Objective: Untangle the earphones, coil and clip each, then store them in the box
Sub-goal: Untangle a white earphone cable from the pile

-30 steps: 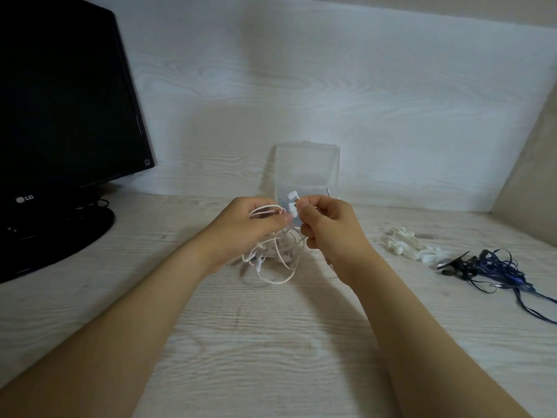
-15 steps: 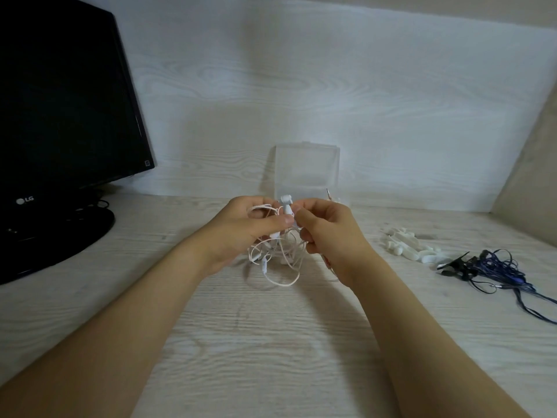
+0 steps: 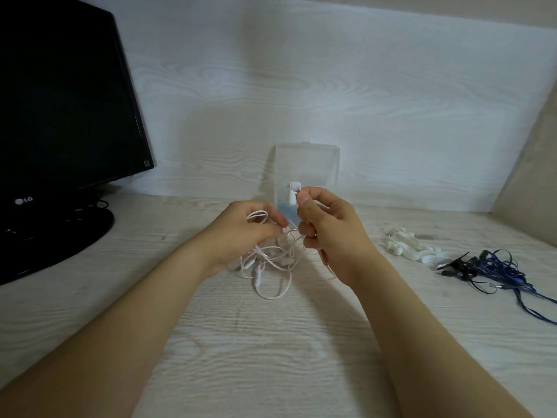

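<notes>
A tangle of white earphones (image 3: 272,260) hangs between my hands just above the desk. My right hand (image 3: 328,227) pinches a white earbud (image 3: 294,193) and holds it up in front of the clear plastic box (image 3: 307,164). My left hand (image 3: 241,233) grips loops of the white cord. The box stands open against the back wall, its lid upright. Dark blue earphones (image 3: 494,267) lie in a tangled heap at the right. White clips (image 3: 407,247) lie in a small pile between them and my right hand.
A black monitor (image 3: 60,95) on a round stand fills the left side, with cables at its base. A wood-grain wall closes the back and a beige panel (image 3: 530,182) slants in at the right.
My right hand has lifted the earbud up and to the right, away from my left hand. The cord loops have drooped lower toward the desk.
</notes>
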Action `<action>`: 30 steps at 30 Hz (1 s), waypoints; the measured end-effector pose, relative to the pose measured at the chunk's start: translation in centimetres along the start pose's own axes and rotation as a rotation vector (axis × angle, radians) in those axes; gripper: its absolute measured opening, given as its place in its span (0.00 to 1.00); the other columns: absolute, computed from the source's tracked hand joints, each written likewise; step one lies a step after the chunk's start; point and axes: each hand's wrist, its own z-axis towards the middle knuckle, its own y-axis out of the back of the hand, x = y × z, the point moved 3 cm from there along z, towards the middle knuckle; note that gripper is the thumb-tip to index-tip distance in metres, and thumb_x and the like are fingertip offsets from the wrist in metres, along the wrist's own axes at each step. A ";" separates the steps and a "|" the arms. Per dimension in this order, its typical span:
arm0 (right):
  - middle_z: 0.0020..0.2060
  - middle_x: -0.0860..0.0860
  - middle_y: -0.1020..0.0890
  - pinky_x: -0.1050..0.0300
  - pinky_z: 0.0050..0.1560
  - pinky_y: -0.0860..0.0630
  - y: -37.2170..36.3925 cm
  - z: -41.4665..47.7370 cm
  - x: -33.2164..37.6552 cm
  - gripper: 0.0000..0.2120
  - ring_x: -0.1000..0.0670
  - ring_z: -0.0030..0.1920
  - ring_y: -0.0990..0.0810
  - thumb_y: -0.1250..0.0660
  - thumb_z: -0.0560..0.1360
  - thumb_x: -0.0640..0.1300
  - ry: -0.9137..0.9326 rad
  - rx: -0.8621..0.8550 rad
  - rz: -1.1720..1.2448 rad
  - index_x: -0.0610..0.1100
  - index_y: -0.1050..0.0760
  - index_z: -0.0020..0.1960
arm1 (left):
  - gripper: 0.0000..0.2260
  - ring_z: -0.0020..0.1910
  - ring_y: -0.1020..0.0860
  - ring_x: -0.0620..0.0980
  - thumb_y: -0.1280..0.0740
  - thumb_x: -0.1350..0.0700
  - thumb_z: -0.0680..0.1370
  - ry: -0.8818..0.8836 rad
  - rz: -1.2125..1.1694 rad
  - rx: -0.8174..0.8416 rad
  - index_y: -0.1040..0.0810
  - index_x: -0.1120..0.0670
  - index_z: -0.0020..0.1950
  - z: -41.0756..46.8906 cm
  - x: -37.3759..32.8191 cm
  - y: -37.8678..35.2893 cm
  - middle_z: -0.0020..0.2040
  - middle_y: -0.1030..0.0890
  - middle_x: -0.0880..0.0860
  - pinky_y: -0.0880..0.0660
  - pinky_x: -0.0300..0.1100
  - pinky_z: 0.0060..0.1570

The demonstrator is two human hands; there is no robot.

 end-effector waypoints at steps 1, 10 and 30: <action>0.35 0.52 0.27 0.63 0.29 0.34 0.0 0.0 0.1 0.06 0.53 0.31 0.34 0.31 0.84 0.47 0.005 -0.012 0.000 0.48 0.18 0.50 | 0.05 0.42 0.17 0.41 0.26 0.61 0.78 0.009 0.038 -0.055 0.13 0.52 0.49 0.1 0.1 0.2 0.44 0.14 0.47 0.25 0.39 0.48; 0.36 0.49 0.18 0.63 0.29 0.33 1.0 -0.1 0.4 0.06 0.56 0.28 0.30 0.26 0.80 0.49 0.041 -0.186 -0.060 0.47 0.13 0.51 | 0.11 0.64 0.32 0.57 0.30 0.42 0.75 0.026 0.869 -0.509 0.17 0.44 0.55 -0.3 0.3 1.7 0.62 0.30 0.51 0.38 0.53 0.66; 0.38 0.57 0.12 0.56 0.45 0.18 -0.2 0.0 -0.2 0.03 0.55 0.41 0.13 0.24 0.77 0.42 0.345 -0.090 -0.576 0.48 0.11 0.47 | 0.18 0.56 0.16 0.38 0.31 0.65 0.78 -0.382 0.263 -0.061 0.16 0.47 0.64 -1.1 -2.1 -1.5 0.53 0.13 0.41 0.21 0.36 0.55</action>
